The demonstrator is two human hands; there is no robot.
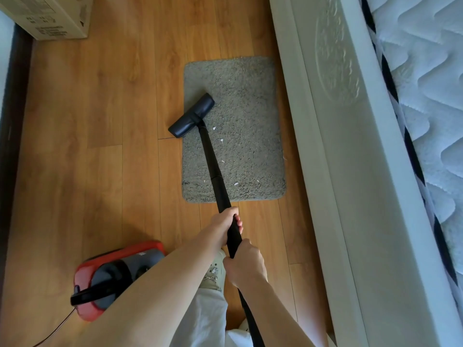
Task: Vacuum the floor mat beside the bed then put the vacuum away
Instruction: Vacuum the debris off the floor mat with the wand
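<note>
Your left hand [226,222] is wrapped around the long black plastic vacuum wand [213,166], fingers curled closed on it, and your right hand [246,265] grips the same wand lower down, near where it meets the hose, equally closed. The black flat floor nozzle [191,115] sits on the left edge of the grey shaggy rectangular floor mat [246,116], one end overhanging onto the wooden plank floor [100,121]; the mat lies just beside the pale bed frame [333,146]. Small white scraps [221,140] dot the near half of the mat, so bring the nozzle square onto the pile and pull in straight, overlapping strokes toward yourself, pressing lightly so the mat does not bunch or slide. The red and grey canister vacuum body [120,274] rests on the floor to your left. The cardboard box [50,16] in the far corner carries print, as does the canister, but neither is legible.
</note>
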